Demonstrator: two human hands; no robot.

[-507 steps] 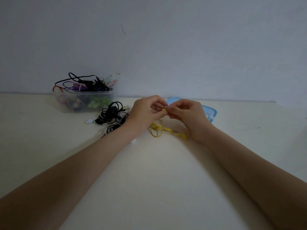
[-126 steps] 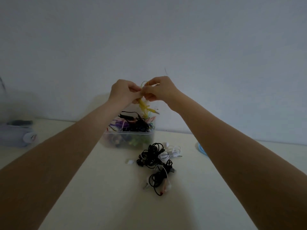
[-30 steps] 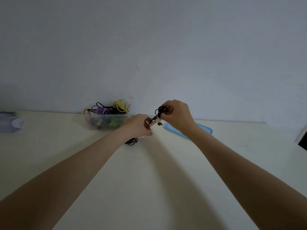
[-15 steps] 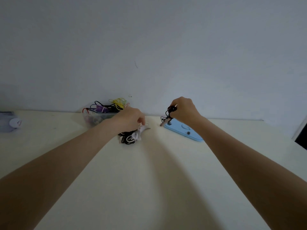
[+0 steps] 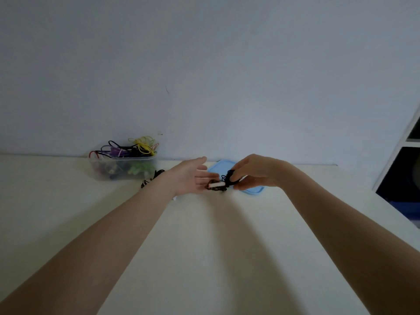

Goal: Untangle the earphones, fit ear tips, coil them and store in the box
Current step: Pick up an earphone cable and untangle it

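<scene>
A tangled black earphone set [image 5: 219,184] with a pale pinkish piece hangs between my hands just above the table. My right hand [image 5: 254,172] pinches its black cord loops. My left hand [image 5: 192,176] is spread palm-up with straight fingers beside the tangle, fingertips near the pale piece. The clear plastic box [image 5: 122,169] stands at the back left by the wall, holding coiled earphones in yellow, purple, red and black. A further black tangle [image 5: 151,179] lies on the table behind my left wrist, mostly hidden.
The light-blue box lid [image 5: 251,189] lies flat under my right hand. A dark shelf unit [image 5: 402,178] stands at the right edge. The cream table [image 5: 204,246] runs toward me between my forearms.
My left hand let go of the tangle by the box and opened, moving right toward my right hand. My right hand lowered with the black earphones over the lid.
</scene>
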